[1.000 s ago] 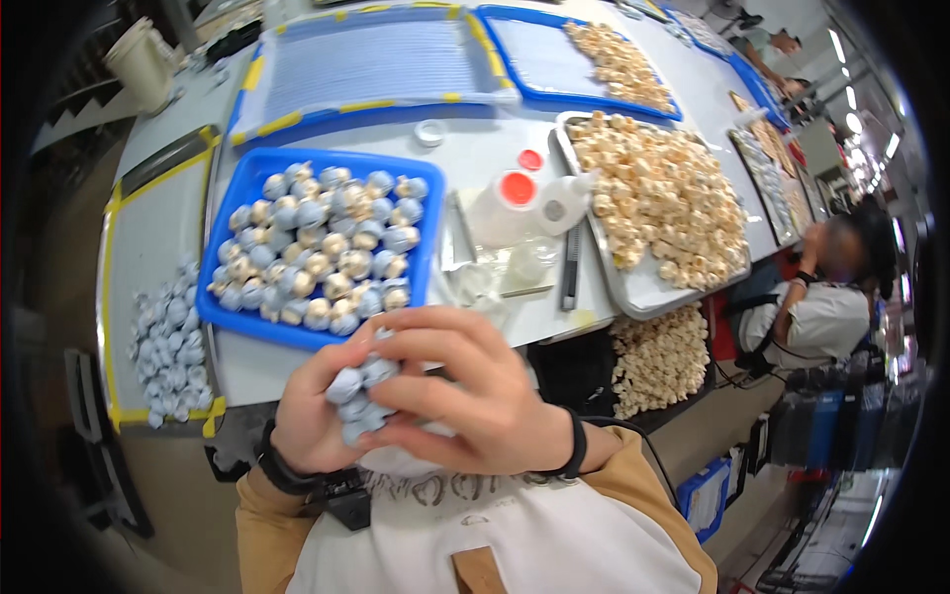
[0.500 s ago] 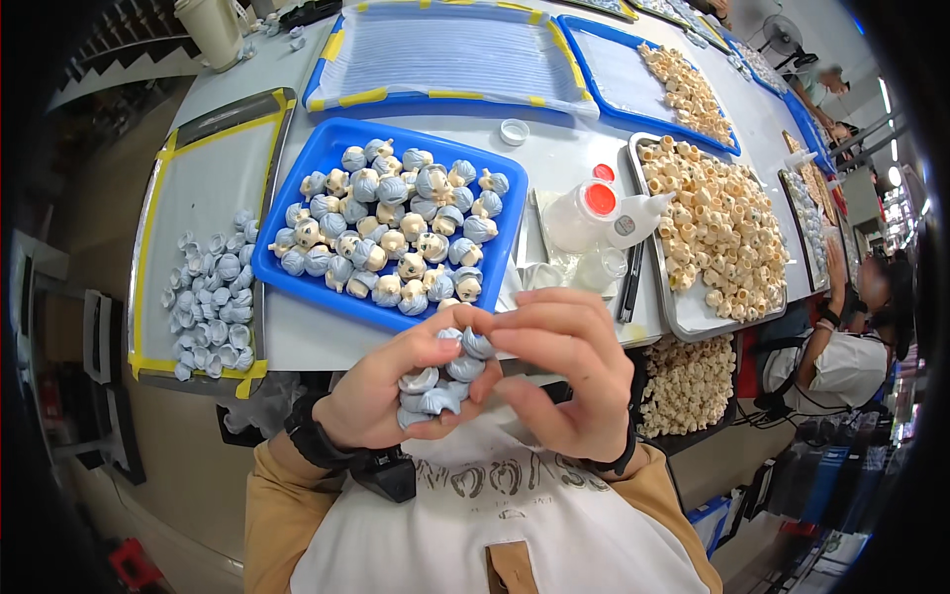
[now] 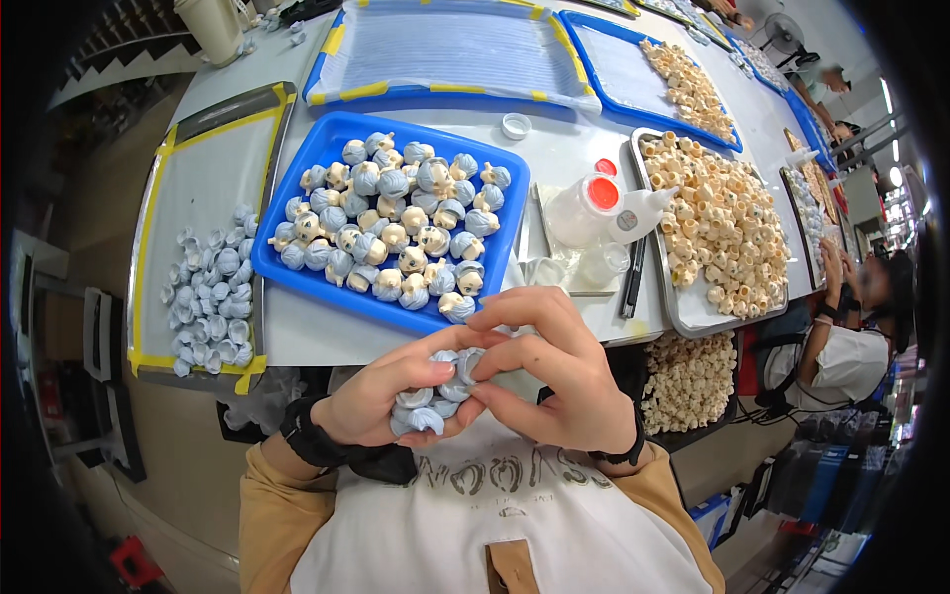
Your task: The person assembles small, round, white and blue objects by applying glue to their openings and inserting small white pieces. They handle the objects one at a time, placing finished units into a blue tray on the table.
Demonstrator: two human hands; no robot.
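Note:
My left hand (image 3: pixel 381 396) is cupped around several pale blue, hollow molded hair pieces (image 3: pixel 421 418) in front of my chest. At its fingertips, the thumb and fingers of my right hand (image 3: pixel 559 386) close on one grooved hair piece (image 3: pixel 469 364); part of that piece is hidden behind the fingers. Just beyond my hands stands a blue tray (image 3: pixel 507 220) with many small doll heads (image 3: pixel 394 238), cream-faced and mostly capped with pale blue hair. To the left, more loose hair pieces (image 3: pixel 213 307) lie heaped on a yellow-taped tray (image 3: pixel 218 163).
On the right, a metal tray (image 3: pixel 730 319) holds a heap of cream head parts (image 3: pixel 717 228). Between the trays stand a red-capped bottle (image 3: pixel 579 223), a nozzle bottle (image 3: pixel 643 216) and a black pen-like tool (image 3: pixel 633 282). Lined blue trays (image 3: pixel 445 99) sit farther back. Another person (image 3: pixel 851 337) sits at right.
My right hand has drawn down and closed its fingertips on a hair piece. The pieces in my left palm have shifted a little, and that hand has tilted.

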